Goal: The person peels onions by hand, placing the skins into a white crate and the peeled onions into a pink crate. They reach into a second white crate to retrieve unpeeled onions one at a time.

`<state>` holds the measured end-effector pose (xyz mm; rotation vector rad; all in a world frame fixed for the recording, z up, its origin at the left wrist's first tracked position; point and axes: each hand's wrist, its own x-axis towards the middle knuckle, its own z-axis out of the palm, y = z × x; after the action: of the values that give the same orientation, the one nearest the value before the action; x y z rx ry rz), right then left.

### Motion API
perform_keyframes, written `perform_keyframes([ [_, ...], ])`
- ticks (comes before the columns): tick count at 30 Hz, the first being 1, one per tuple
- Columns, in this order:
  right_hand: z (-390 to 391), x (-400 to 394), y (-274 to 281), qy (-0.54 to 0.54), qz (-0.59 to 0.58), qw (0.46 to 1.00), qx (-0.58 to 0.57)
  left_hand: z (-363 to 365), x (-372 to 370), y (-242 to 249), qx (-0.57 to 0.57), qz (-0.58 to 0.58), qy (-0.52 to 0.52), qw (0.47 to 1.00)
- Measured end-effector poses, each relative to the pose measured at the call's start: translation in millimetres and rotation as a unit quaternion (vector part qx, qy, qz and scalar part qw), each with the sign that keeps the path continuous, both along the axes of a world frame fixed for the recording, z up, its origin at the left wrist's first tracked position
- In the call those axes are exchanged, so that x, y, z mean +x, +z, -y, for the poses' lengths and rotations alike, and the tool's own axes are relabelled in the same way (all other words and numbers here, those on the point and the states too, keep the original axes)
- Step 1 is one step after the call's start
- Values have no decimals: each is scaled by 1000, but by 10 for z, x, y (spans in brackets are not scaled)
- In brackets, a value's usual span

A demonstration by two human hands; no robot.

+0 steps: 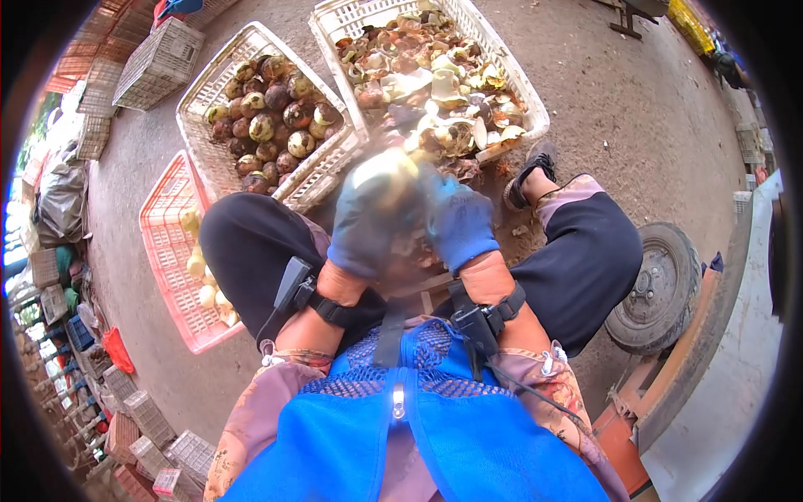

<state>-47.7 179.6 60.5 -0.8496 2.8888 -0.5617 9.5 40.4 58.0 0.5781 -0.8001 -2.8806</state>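
near the peelings crate, pale bulb held at the finger end of my left hand; right hand just beside it, blurred, whether gripping anything i cannot tell.

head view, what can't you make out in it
All in the head view:
- Pale item in the left hand: motion blur hides its exact shape and surface.
- Right hand: its fingertips are blurred, so whether it holds a tool is unclear.
- Pink crate: the left knee hides part of its contents.
- Yellow thing: cut off by the dark lens edge.
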Motion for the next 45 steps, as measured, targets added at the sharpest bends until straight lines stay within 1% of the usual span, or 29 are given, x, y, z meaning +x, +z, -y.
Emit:
perform_keyframes([
  [5,30,-64,23,-4,66,996,56,32,-2,-55,-58,-14,-17,998],
  [6,23,-72,-7,-5,66,996,56,27,3,-71,-329,-33,-35,943],
  [7,6,-82,-63,-40,80,995,-39,21,1,-70,-574,-50,-49,816],
  [8,-10,-94,-108,-76,93,984,-134,3,-5,-58,-574,-52,-49,815],
  [10,-59,-114,-147,-81,143,966,-198,-70,-24,31,-321,-15,-33,946],
  [11,-70,-123,-163,-83,193,942,-261,-77,-19,23,-320,-16,-34,947],
  [13,-53,-101,-192,-91,177,929,-311,-73,-1,-14,-468,-37,-48,881],
  [15,-38,-97,-171,-99,161,913,-361,-74,-10,-159,-414,-24,-30,910],
  [17,-38,-135,-95,-175,378,771,-482,-66,-17,-261,-357,-13,-12,934],
  [18,-21,-155,-139,-175,377,770,-483,-52,-7,-270,-379,-20,-16,925],
  [20,41,-188,-265,-59,171,819,-544,-3,1,-242,-401,-27,-22,915],
  [21,50,-177,-212,-60,171,819,-545,24,-9,-192,-445,-28,-50,893],
  [23,42,-160,-63,-141,367,679,-621,61,-29,-81,-489,-31,-82,868],
  [24,20,-162,-83,-142,366,677,-623,81,-36,-18,-509,-22,-106,854],
  [26,-34,-184,-139,-88,298,760,-571,136,-51,17,-530,-15,-132,838],
  [29,-13,-161,-112,-163,292,734,-591,188,-17,-81,-550,-43,-173,816],
  [31,-84,-211,-92,-214,291,727,-584,197,111,-199,-796,-95,-99,589],
  [32,-129,-243,-90,-263,292,719,-573,217,143,-234,-798,-97,-100,587],
  [33,-159,-266,-169,-286,261,753,-532,235,161,-244,-792,-72,-137,591],
  [35,-206,-278,-274,-262,225,769,-539,218,151,-265,-784,-49,-171,595],
  [36,-197,-289,-243,-236,190,783,-544,140,118,-249,-656,8,-150,739],
  [37,-165,-266,-197,-225,162,800,-532,108,90,-232,-503,63,-122,853],
  [38,-174,-201,-114,-222,161,800,-534,128,78,-217,-505,62,-119,852],
  [40,-204,-59,78,-40,-39,942,-331,159,56,-193,-680,4,-142,720],
  [41,-123,-11,-83,-20,-76,931,-356,153,46,-184,-680,4,-140,719],
  [42,-67,56,-45,-20,-76,931,-356,136,40,-175,-649,11,-117,751],
  [43,-23,147,8,-29,-67,963,-261,112,41,-174,-617,19,-94,781],
  [44,-4,202,34,-38,-57,984,-163,78,47,-193,-617,19,-95,781],
  [45,17,183,-27,-18,-88,981,-173,41,46,-222,-557,-21,-56,828],
])
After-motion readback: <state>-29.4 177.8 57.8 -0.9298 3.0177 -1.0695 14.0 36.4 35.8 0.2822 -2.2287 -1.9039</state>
